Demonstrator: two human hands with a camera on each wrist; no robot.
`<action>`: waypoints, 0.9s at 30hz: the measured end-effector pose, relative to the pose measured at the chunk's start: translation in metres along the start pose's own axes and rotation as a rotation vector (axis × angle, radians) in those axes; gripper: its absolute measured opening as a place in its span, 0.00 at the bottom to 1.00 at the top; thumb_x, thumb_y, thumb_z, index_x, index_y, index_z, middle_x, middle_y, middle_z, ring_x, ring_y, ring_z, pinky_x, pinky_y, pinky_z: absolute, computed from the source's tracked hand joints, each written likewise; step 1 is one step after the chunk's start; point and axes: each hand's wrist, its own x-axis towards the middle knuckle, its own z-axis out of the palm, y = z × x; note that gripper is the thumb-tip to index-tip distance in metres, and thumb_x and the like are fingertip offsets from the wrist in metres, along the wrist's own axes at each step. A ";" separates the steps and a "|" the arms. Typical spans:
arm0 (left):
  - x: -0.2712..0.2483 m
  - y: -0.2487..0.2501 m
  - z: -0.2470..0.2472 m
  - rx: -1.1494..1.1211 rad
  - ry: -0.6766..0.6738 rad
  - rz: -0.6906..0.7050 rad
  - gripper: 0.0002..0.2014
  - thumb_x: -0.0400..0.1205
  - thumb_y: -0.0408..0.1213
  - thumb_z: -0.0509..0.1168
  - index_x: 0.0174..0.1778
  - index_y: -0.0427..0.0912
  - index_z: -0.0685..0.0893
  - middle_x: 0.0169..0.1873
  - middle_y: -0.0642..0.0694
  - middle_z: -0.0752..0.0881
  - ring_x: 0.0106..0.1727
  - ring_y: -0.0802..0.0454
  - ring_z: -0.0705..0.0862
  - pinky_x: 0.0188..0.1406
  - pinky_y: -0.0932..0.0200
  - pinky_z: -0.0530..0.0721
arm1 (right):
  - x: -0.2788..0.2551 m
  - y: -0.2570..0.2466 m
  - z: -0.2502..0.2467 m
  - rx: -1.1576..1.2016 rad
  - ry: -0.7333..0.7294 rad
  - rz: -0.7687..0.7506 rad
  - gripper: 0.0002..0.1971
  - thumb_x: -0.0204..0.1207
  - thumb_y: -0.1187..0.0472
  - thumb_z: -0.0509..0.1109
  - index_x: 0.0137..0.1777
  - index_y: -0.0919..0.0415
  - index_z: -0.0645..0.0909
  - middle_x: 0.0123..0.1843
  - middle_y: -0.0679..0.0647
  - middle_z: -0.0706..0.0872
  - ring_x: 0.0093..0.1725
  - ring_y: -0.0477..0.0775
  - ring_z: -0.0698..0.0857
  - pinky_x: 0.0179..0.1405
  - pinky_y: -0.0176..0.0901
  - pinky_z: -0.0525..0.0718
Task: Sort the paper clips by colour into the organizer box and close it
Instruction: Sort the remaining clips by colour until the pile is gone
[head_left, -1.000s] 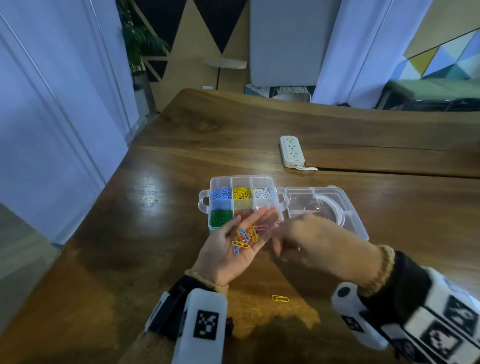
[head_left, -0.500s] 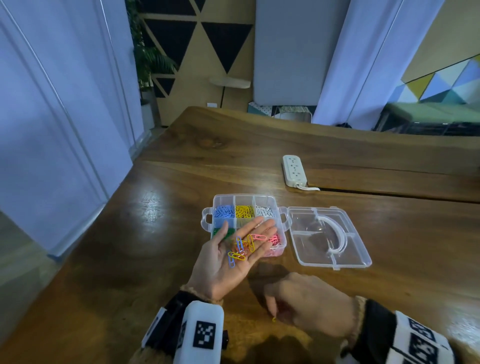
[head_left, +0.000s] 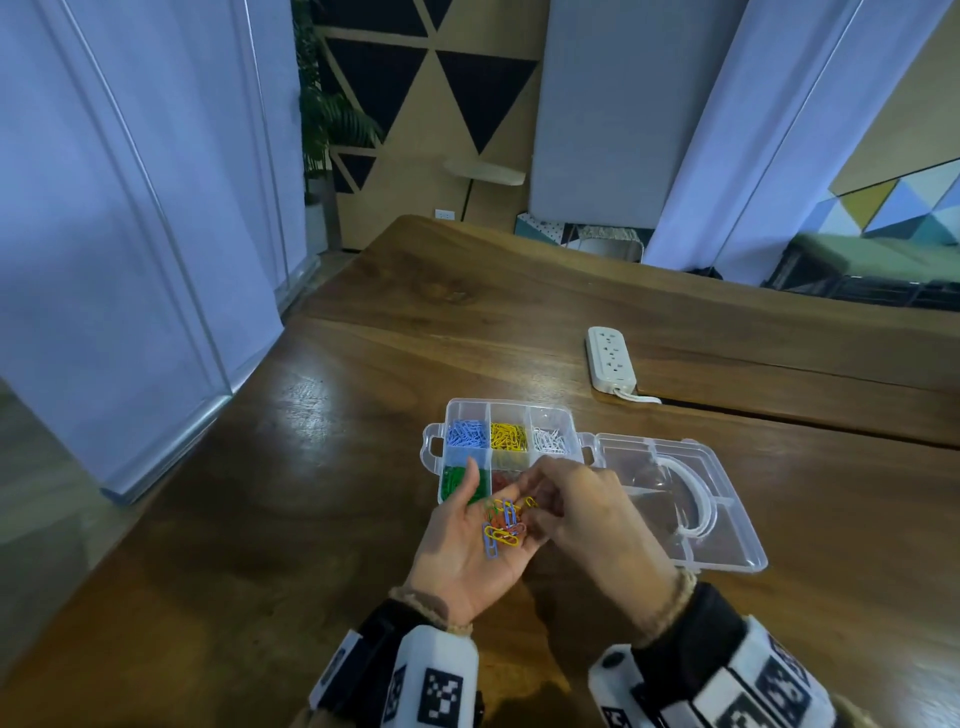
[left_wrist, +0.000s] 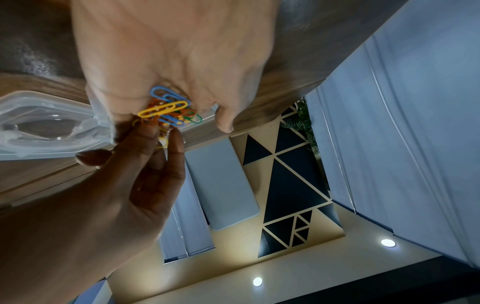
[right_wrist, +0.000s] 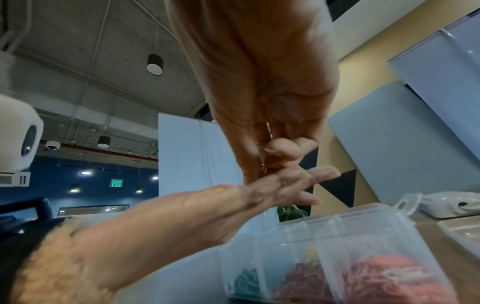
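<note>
My left hand is held palm up just in front of the clear organizer box, with its fingers relaxed. On the palm lies a small heap of mixed paper clips in blue, yellow, orange and green, also seen as the heap of clips in the left wrist view. My right hand hovers over those fingers and pinches a yellow clip between thumb and forefinger. The box holds blue, yellow, white and green clips. Both hands hide most of its front row.
The box's clear lid lies flat and open to the right of the box. A white power strip sits farther back on the wooden table, beside a seam. The table's left edge drops off next to blue partition panels.
My right hand dropped to the table near its front edge, where a yellow clip lay, then rose back over my left palm with a yellow clip. The left hand stayed open.
</note>
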 end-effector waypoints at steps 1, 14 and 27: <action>0.001 0.000 0.000 -0.008 0.019 -0.009 0.29 0.84 0.52 0.53 0.51 0.27 0.88 0.44 0.33 0.88 0.37 0.41 0.89 0.34 0.55 0.88 | 0.000 0.000 0.000 -0.007 -0.001 0.001 0.10 0.71 0.63 0.72 0.51 0.52 0.79 0.35 0.40 0.73 0.40 0.46 0.76 0.44 0.39 0.78; 0.003 -0.001 -0.003 0.004 0.060 0.026 0.29 0.87 0.49 0.51 0.42 0.33 0.92 0.40 0.38 0.89 0.35 0.46 0.88 0.41 0.53 0.86 | 0.013 -0.007 0.001 -0.038 -0.104 0.022 0.07 0.72 0.63 0.72 0.50 0.57 0.80 0.41 0.49 0.82 0.45 0.50 0.82 0.43 0.35 0.77; 0.003 -0.002 -0.002 0.009 0.035 0.006 0.27 0.88 0.46 0.49 0.49 0.32 0.91 0.50 0.37 0.80 0.52 0.40 0.80 0.60 0.42 0.80 | 0.020 -0.010 -0.015 0.083 -0.142 0.072 0.03 0.73 0.61 0.73 0.41 0.58 0.81 0.28 0.45 0.76 0.29 0.42 0.75 0.28 0.22 0.72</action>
